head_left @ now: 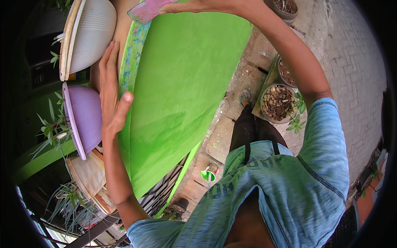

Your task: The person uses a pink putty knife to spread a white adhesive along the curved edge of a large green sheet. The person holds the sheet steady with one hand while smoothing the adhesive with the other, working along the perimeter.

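Note:
My left hand point(112, 95) lies open on the tan top of a ledge point(124, 25), fingers stretched forward and thumb over the edge. The bright green wall point(182, 82) falls away below it. Along the ledge's rim runs a strip point(131, 62) mottled with green, blue and pale patches. At the top of the view my right hand point(194, 5) is closed on a flat pink, smeared piece point(144, 10), whose kind I cannot make out. That piece touches the far end of the mottled strip. Most of my right fingers are cut off by the frame.
A white pot point(92, 35), a purple pot point(85, 118) and a beige planter point(87, 173) stand left of my left arm. On the ground, a small can of green paint point(209, 172) sits near the wall's foot. Potted plants point(278, 102) stand by my legs.

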The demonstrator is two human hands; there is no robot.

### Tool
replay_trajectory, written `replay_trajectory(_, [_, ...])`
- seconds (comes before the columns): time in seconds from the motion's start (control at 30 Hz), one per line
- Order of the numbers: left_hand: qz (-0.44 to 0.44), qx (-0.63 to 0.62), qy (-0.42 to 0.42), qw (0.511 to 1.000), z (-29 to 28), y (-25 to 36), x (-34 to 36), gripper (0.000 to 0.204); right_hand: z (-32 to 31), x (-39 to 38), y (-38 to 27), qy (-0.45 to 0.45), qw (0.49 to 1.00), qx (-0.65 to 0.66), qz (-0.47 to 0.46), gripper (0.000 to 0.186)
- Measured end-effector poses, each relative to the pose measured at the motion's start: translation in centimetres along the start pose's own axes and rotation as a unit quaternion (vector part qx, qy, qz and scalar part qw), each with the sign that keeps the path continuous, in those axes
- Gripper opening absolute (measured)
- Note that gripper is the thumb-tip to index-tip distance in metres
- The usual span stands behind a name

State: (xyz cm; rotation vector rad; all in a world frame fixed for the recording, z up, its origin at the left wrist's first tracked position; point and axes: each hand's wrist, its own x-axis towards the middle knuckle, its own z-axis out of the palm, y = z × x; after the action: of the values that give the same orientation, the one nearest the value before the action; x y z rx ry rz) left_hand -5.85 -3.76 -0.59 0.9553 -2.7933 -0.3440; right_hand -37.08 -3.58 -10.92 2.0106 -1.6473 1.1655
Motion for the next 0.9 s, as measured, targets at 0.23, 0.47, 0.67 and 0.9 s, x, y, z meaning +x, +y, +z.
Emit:
replay_trajectory(0.23, [0.005, -0.006, 0.007, 1.000, 0.1, 0.0, 0.2, 0.121, -1.0, 0.2, 0.6, -0.023, 1.000, 0.006, 0.019, 0.067])
replay_trajectory(0.47, [0.003, -0.014, 0.005, 1.000, 0.0, 0.0, 0.3, 0.123, -0.8, -0.2, 0.8, 0.003, 1.000, -0.010, 0.008, 0.069])
replay_trajectory(0.67, [-0.005, -0.007, 0.003, 1.000, 0.1, 0.1, 0.0, 0.123, 0.4, -0.1, -0.6, 0.016, 1.000, -0.012, -0.005, 0.070])
replay_trajectory(0.9, [-0.002, -0.007, 0.004, 1.000, 0.1, -0.2, -0.1, 0.123, 0.4, -0.5, -1.6, 0.015, 1.000, 0.000, 0.005, 0.069])
